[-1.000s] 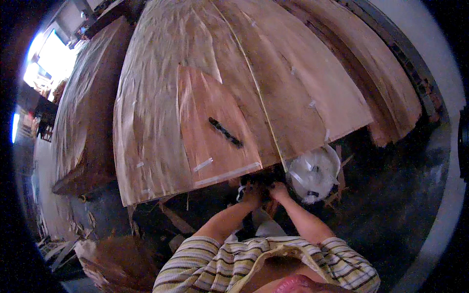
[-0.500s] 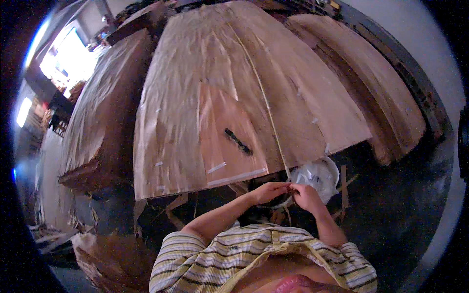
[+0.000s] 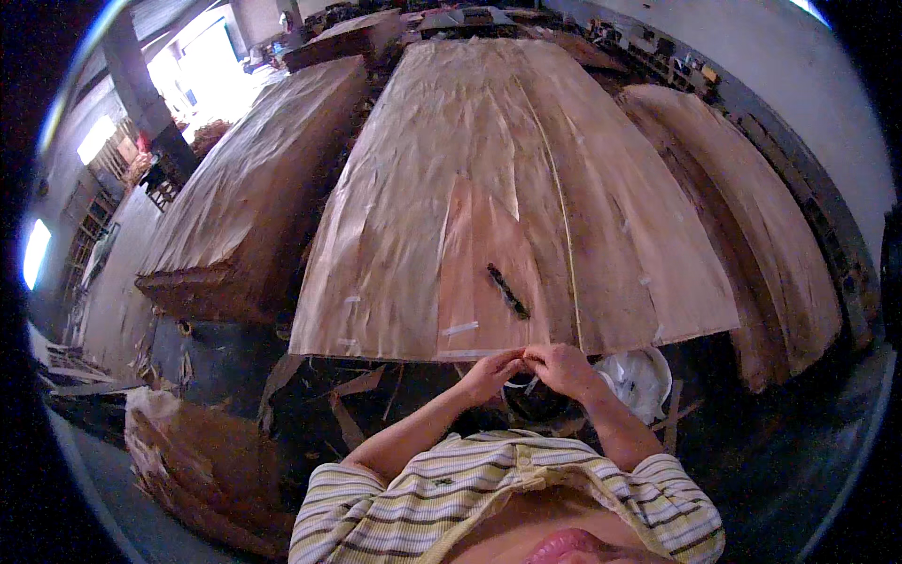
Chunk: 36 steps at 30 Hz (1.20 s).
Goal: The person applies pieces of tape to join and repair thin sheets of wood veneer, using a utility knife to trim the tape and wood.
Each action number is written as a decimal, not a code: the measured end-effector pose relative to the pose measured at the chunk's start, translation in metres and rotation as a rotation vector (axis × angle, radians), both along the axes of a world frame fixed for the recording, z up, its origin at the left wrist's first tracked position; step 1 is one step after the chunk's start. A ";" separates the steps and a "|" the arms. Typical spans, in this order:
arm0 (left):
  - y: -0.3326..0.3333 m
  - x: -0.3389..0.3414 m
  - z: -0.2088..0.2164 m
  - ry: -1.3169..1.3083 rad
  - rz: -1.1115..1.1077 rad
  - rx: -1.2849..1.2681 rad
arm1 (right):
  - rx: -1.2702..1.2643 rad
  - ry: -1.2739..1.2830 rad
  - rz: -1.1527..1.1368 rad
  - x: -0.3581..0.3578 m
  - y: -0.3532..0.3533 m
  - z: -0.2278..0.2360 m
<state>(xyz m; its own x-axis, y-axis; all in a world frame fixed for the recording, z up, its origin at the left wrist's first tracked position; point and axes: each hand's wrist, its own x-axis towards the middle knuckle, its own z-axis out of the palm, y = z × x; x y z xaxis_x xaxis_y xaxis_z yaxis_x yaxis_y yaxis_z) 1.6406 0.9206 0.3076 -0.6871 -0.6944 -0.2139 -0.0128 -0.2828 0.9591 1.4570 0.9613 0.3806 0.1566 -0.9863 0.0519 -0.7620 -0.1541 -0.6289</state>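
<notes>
My left hand and my right hand meet at the near edge of a large stack of wood veneer sheets. Both hands are closed, fingertips pinched together; what they hold is too small to make out. Just beyond them, an orange-toned veneer piece, pointed at its far end, lies on the paler top sheet. On it rests a slim dark tool whose kind I cannot tell. A narrow yellowish line runs lengthwise down the stack, its near end just right of my hands.
Other veneer stacks stand at the left and right. A white plastic-lined container sits below the near edge, beside my right forearm. Torn veneer scraps hang or lie below the edge, and a brown bundle sits at lower left.
My view has tilted up and swung left, so the stacks appear shifted right. My joined hands now lie left of the yellow line's near end, beside the orange piece, still pinched.
</notes>
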 end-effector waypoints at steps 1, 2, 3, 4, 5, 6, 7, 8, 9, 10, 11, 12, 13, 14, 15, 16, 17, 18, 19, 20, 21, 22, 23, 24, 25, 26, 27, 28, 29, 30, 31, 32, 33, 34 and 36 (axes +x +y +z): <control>0.000 -0.002 0.006 -0.190 -0.027 -0.008 | 0.007 -0.018 -0.046 0.000 -0.005 -0.001; 0.000 0.002 0.011 -0.352 -0.015 -0.078 | -0.055 -0.039 -0.088 -0.006 -0.007 0.001; 0.000 0.012 0.012 -0.322 -0.040 -0.107 | -0.117 -0.148 -0.126 -0.019 -0.007 0.003; 0.001 0.026 0.010 -0.264 -0.022 -0.197 | -0.048 -0.143 -0.145 -0.033 -0.006 0.007; 0.004 0.046 0.003 -0.272 -0.042 -0.244 | -0.046 -0.169 -0.160 -0.048 -0.001 0.009; 0.006 0.070 -0.007 -0.343 -0.055 -0.426 | -0.047 -0.080 -0.275 -0.062 0.007 0.011; 0.009 0.097 -0.020 -0.440 -0.127 -0.588 | 0.006 0.004 -0.349 -0.075 0.014 0.011; 0.013 0.122 -0.035 -0.505 -0.038 -0.603 | -0.034 0.074 -0.447 -0.083 0.018 0.008; 0.017 0.145 -0.051 -0.559 -0.002 -0.668 | -0.023 0.146 -0.517 -0.087 0.023 0.003; 0.014 0.167 -0.065 -0.746 -0.101 -0.518 | -0.009 0.252 -0.645 -0.087 0.025 -0.004; 0.016 0.184 -0.078 -0.855 -0.102 -0.362 | 0.065 0.172 -0.599 -0.084 0.026 -0.012; 0.017 0.196 -0.089 -0.842 -0.110 -0.323 | 0.028 0.157 -0.533 -0.078 0.025 -0.021; 0.017 0.207 -0.096 -0.881 -0.111 -0.303 | 0.010 0.173 -0.514 -0.071 0.023 -0.030; 0.016 0.213 -0.099 -0.884 -0.159 -0.308 | 0.040 0.180 -0.462 -0.068 0.021 -0.036; 0.015 0.214 -0.100 -0.878 -0.114 -0.339 | -0.059 0.195 -0.439 -0.064 0.017 -0.040; 0.013 0.213 -0.097 -0.743 0.042 -0.244 | -0.127 0.162 -0.504 -0.065 0.015 -0.042; 0.011 0.209 -0.093 -0.586 0.148 -0.156 | -0.140 0.103 -0.510 -0.067 0.013 -0.043; 0.009 0.204 -0.086 -0.491 0.242 -0.007 | -0.139 0.049 -0.568 -0.071 0.012 -0.041; 0.009 0.197 -0.080 -0.668 0.249 -0.114 | -0.070 0.100 -0.631 -0.078 0.012 -0.039; 0.007 0.191 -0.073 -0.698 0.281 -0.240 | -0.121 0.046 -0.586 -0.085 0.012 -0.036; 0.007 0.185 -0.067 -0.771 0.298 -0.331 | -0.147 0.019 -0.602 -0.092 0.014 -0.033; 0.008 0.183 -0.061 -0.841 0.317 -0.421 | -0.181 -0.007 -0.657 -0.099 0.015 -0.031; 0.010 0.181 -0.056 -0.967 0.324 -0.521 | -0.157 0.048 -0.624 -0.104 0.018 -0.030; 0.013 0.181 -0.050 -1.014 0.255 -0.438 | -0.138 0.100 -0.633 -0.106 0.018 -0.030; 0.016 0.184 -0.044 -1.031 0.190 -0.382 | -0.120 0.150 -0.643 -0.107 0.019 -0.030; 0.020 0.184 -0.038 -0.987 0.084 -0.340 | -0.061 0.189 -0.619 -0.105 0.019 -0.032; 0.023 0.186 -0.031 -1.158 -0.123 -0.479 | -0.114 0.241 -0.636 -0.099 0.018 -0.033; 0.026 0.182 -0.025 -1.219 -0.092 -0.529 | -0.128 0.280 -0.618 -0.090 0.017 -0.035; 0.026 0.175 -0.018 -1.266 -0.089 -0.583 | -0.144 0.339 -0.652 -0.079 0.014 -0.035; 0.028 0.167 -0.012 -1.361 -0.112 -0.601 | -0.188 0.292 -0.560 -0.067 0.011 -0.035; 0.023 0.150 -0.007 -1.024 0.028 -0.529 | -0.179 0.291 -0.585 -0.049 0.009 -0.035; 0.018 0.128 -0.003 -0.642 0.086 -0.576 | -0.109 0.026 -0.541 -0.028 0.005 -0.036; 0.012 0.099 -0.001 -0.299 0.136 -0.582 | -0.128 -0.018 -0.411 -0.009 0.004 -0.034; 0.005 0.075 0.001 -0.356 0.011 -0.443 | -0.191 -0.171 -0.251 0.008 0.004 -0.034; 0.001 0.030 0.004 -0.078 0.104 -0.470 | -0.193 -0.260 0.007 0.033 0.000 -0.030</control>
